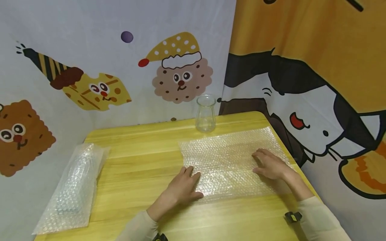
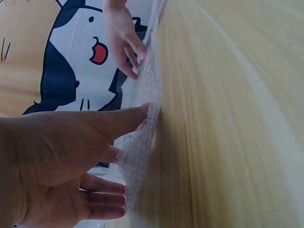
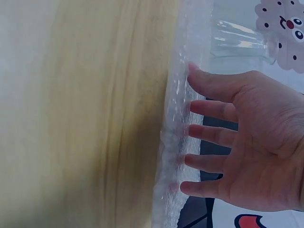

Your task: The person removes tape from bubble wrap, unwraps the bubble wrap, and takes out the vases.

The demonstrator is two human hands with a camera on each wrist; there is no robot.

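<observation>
A sheet of bubble wrap [image 1: 226,164] lies flat on the right half of the wooden table. My left hand [image 1: 184,187] rests its spread fingertips on the sheet's left edge, thumb near the front corner. On the right part of the sheet, my right hand [image 1: 269,164] touches down with extended fingers. The right wrist view shows the right hand [image 3: 256,142] with straight, separated fingers against the bubble wrap [image 3: 178,142]. Just behind the sheet's back edge stands a clear glass vase [image 1: 206,115], upright, narrow at the neck with a flared rim.
At the table's left side lies a bubble-wrapped bundle [image 1: 72,184], its contents blurred by the wrap. The yellow wooden table [image 1: 135,160] has its back edge against a cartoon-printed curtain [image 1: 114,60]. Another printed curtain [image 1: 316,83] hangs along the right side.
</observation>
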